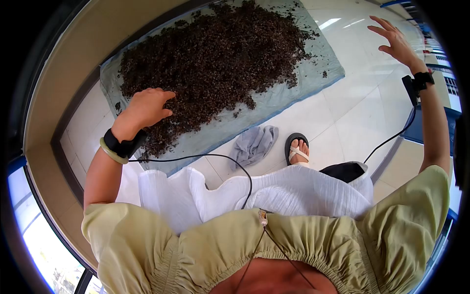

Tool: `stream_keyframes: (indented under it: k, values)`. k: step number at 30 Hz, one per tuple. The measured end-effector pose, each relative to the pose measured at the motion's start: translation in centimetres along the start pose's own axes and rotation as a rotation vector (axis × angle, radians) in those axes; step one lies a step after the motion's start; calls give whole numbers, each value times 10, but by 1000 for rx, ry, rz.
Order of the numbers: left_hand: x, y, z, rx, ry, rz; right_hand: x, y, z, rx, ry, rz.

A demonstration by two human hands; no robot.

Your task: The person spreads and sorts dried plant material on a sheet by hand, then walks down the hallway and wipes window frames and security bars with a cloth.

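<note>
A broad heap of dark brown, crumbly dried plant bits point(215, 59) lies spread over a pale blue-green cloth point(320, 61) on the floor. My left hand point(147, 107) is over the heap's near left edge, thumb and forefinger apart, holding nothing that shows. Its other fingers are partly hidden behind the back of the hand. Out to the far right, my right hand point(395, 41) is raised away from the heap, its fingers spread and nothing in them. Each wrist wears a black strapped device with a cable.
A crumpled grey cloth point(254, 146) lies on the white tiled floor point(313, 117) by my sandalled foot point(297, 150). Beige panelling point(46, 108) with a dark base runs along the left. At the right stands a blue box point(416, 127). Black cables point(215, 155) hang across my lap.
</note>
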State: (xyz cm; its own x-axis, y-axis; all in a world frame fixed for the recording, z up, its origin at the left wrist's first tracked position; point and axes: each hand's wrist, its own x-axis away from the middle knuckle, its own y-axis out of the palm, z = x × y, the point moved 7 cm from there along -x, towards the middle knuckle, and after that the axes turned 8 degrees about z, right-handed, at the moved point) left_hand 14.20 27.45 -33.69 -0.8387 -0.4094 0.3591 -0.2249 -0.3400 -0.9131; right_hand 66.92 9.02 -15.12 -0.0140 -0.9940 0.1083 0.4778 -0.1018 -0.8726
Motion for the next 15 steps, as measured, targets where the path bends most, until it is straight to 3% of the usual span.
stream_keyframes:
  k: [3, 6, 8, 10, 13, 15]
  values:
    - [-22, -23, 21, -25, 70, -110, -6, 6, 22, 34, 26, 75]
    - [-74, -28, 38, 69, 92, -118, -51, 40, -28, -243, 12, 131]
    - [-121, -12, 40, 191, 32, -17, -94, 86, -82, -427, -68, 128]
    - [-159, 6, 34, 214, -116, 113, -134, 118, -140, -502, -114, 84]
    - [-191, 26, 33, 309, -446, 146, -180, 150, -210, -615, -67, 0]
    - [-203, 43, 46, 322, -522, 122, -199, 149, -248, -560, -144, -27]
